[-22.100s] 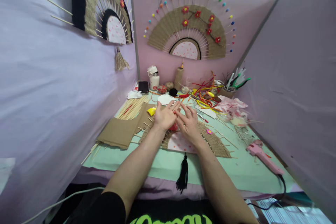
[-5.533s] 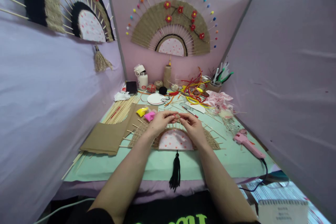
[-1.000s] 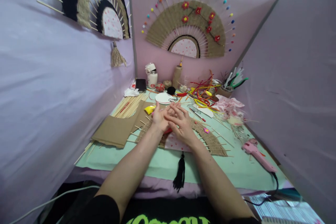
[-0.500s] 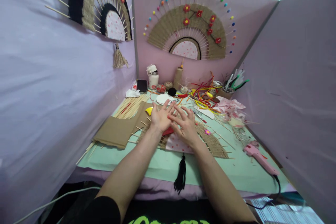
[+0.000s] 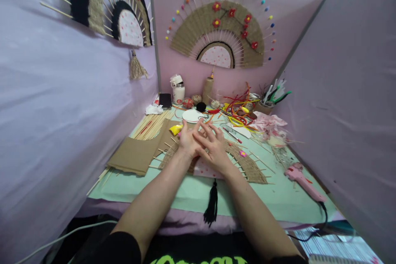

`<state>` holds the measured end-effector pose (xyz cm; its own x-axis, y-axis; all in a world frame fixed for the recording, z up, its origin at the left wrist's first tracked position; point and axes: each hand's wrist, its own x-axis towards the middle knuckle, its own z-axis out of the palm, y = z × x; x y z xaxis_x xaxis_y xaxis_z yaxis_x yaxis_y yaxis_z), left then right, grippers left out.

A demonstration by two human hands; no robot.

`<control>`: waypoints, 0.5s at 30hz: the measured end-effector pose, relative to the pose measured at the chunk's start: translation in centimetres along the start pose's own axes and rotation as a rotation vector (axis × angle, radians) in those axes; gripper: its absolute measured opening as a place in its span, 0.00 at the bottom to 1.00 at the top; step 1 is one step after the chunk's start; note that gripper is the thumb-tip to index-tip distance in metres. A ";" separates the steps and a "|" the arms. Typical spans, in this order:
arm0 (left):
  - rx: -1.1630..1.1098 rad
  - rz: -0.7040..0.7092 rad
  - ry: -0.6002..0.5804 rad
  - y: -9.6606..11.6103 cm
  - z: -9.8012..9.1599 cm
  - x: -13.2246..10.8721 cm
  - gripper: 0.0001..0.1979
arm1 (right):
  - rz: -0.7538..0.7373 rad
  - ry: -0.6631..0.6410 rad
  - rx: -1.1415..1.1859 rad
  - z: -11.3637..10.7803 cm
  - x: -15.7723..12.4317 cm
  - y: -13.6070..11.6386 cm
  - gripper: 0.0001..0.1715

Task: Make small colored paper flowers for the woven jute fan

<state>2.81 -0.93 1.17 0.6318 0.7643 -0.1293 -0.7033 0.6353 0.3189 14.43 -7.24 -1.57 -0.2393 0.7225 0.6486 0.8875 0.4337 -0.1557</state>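
My left hand (image 5: 189,138) is held palm up, its fingers stretched out, above the half-round woven twine fan on the table. My right hand (image 5: 213,148) lies across the left palm with its fingers spread. Anything between the two palms is hidden. Below them is the fan (image 5: 255,167), with thin sticks poking past its edge and a pink clay flower (image 5: 243,153) on its right side. A dotted white piece (image 5: 204,168) forms the fan's centre, and a black tassel (image 5: 211,206) hangs from it. A yellow packet (image 5: 175,130) lies just beyond my left hand.
Brown cardboard (image 5: 133,154) and bamboo sticks (image 5: 151,126) lie at left. A pink glue gun (image 5: 305,183) rests at right, its cord over the edge. Coloured pipe cleaners (image 5: 238,111), a white bottle (image 5: 177,90) and a pen (image 5: 232,135) are farther back. Finished fans hang on the walls.
My right hand has shifted slightly over my left palm, with the hands now overlapping more. A small red bit seen between the fingers is now hidden. The whole view has shifted slightly.
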 end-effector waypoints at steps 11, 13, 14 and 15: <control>0.010 0.030 -0.031 0.2 0.1 -0.2 0.37 | -0.019 0.005 -0.004 0.1 0.0 0.5 0.26; -0.006 0.093 -0.011 0.1 -0.1 -0.1 0.36 | -0.017 0.007 -0.002 0.1 -0.1 0.4 0.24; -0.014 0.111 -0.003 0.1 -0.1 0.0 0.36 | -0.006 0.014 -0.002 0.1 -0.1 0.4 0.24; -0.015 0.109 0.004 0.0 -0.2 0.1 0.35 | 0.004 0.017 -0.002 0.1 -0.1 0.4 0.25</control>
<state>2.84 -0.82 0.94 0.5500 0.8294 -0.0979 -0.7728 0.5498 0.3169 14.75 -7.07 -1.72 -0.2286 0.7150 0.6606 0.8891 0.4298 -0.1574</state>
